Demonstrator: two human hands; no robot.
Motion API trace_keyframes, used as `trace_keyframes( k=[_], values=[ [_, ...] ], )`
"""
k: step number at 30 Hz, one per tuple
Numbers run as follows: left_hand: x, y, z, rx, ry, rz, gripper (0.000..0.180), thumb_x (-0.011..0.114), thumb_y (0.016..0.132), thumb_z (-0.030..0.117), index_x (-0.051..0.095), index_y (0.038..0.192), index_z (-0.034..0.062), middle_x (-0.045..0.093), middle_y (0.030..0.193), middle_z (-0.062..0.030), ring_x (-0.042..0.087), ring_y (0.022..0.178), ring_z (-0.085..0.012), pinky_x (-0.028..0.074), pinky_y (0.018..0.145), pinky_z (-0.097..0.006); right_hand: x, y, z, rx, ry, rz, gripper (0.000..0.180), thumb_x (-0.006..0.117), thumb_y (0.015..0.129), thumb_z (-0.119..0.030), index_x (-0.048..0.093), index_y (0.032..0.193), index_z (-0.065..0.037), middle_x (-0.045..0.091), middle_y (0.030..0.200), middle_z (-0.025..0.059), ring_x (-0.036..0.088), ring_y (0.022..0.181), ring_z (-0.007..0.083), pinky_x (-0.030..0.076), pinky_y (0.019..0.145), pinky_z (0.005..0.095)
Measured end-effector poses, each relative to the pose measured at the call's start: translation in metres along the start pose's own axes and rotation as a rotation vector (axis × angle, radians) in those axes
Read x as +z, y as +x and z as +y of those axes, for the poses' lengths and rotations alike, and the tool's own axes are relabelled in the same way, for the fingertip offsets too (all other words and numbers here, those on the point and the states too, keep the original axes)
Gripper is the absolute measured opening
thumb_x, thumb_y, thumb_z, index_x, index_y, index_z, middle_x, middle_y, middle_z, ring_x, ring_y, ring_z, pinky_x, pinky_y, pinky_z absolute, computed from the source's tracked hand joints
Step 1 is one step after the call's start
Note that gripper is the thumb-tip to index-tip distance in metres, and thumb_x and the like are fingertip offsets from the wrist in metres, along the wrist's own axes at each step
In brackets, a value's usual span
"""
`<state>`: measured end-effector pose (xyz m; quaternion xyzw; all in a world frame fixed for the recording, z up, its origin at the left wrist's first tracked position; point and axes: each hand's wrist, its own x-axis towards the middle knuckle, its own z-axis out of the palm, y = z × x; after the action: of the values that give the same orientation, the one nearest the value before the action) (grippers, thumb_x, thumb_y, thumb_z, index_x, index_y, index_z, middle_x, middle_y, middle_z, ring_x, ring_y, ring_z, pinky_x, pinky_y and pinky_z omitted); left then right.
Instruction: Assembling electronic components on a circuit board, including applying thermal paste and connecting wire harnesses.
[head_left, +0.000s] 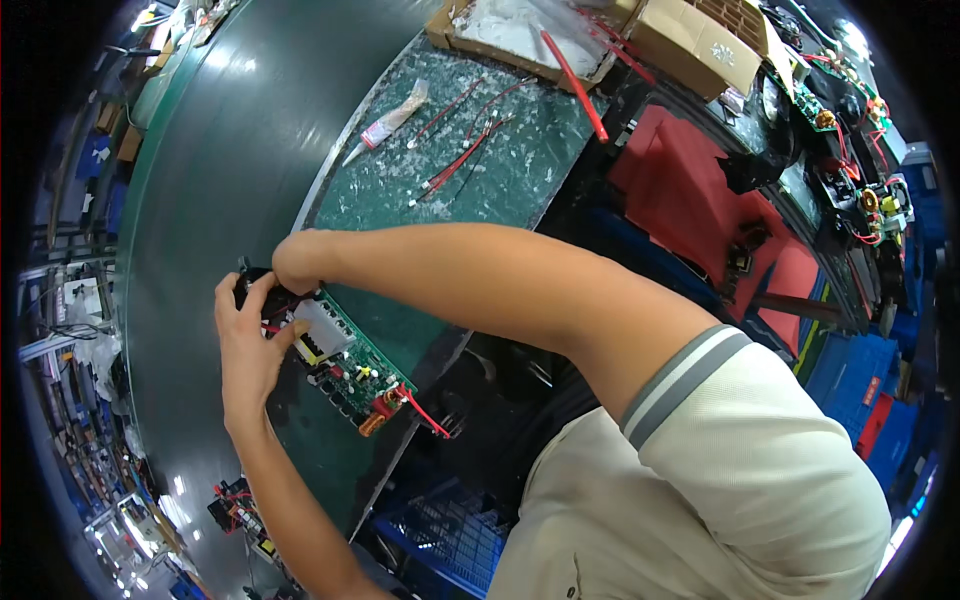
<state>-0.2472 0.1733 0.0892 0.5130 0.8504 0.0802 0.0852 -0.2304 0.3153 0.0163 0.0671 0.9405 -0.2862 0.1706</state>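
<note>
A green circuit board (378,382) lies on the dark green work surface, its long side running from upper left to lower right. White blocks, coils and small parts cover it, and red wires trail from its near end. At its far end sits a black part (255,274). My left hand (246,340) is closed round that end, with fingers on the black part and the thumb by the white block. My right hand (300,262) is curled down close beside it, its fingers hidden, so what it grips cannot be made out.
A glue tube (388,122) and loose red and black wires (462,160) lie beyond my right forearm. Cardboard boxes (690,48) stand at the back, a red-covered chair (680,180) to the right. More wired boards (245,515) sit at lower left, a blue basket (440,535) below the table edge.
</note>
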Motion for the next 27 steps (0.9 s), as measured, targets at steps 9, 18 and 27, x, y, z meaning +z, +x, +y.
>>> trace_keyframes(
  k=[9, 18, 27],
  values=[
    [0.004, 0.001, -0.001, -0.003, 0.029, 0.037, 0.064, 0.081, 0.062, 0.009, 0.061, 0.123, 0.0108, 0.037, 0.141, -0.0207, 0.043, 0.127, -0.0390, 0.039, 0.105, -0.042, -0.040, -0.105, 0.106, 0.248, 0.290, 0.981, 0.029, 0.067, 0.085, -0.027, 0.066, 0.103, -0.004, 0.066, 0.101, 0.0187, 0.064, 0.096, 0.0363, 0.052, 0.083, 0.0462],
    [0.007, -0.001, 0.032, 0.064, 0.188, 0.296, 0.065, 0.080, 0.072, 0.018, 0.055, 0.132, 0.0156, 0.039, 0.145, -0.0142, 0.030, 0.136, -0.0439, 0.028, 0.110, -0.055, -0.054, -0.096, 0.196, 0.479, 0.469, 0.779, 0.027, 0.066, 0.078, -0.023, 0.071, 0.084, 0.003, 0.070, 0.079, 0.0189, 0.070, 0.081, 0.0322, 0.055, 0.073, 0.0403],
    [0.020, 0.037, 0.066, 0.142, 0.112, 0.271, 0.047, 0.074, 0.081, 0.030, 0.063, 0.123, 0.0110, 0.068, 0.109, -0.0099, 0.049, 0.125, -0.0349, 0.027, 0.106, -0.063, -0.016, -0.140, 0.070, 0.012, 0.801, 1.020, 0.026, 0.066, 0.089, -0.021, 0.070, 0.095, 0.004, 0.069, 0.079, 0.0085, 0.064, 0.070, 0.0127, 0.052, 0.066, 0.0284]
  ],
)
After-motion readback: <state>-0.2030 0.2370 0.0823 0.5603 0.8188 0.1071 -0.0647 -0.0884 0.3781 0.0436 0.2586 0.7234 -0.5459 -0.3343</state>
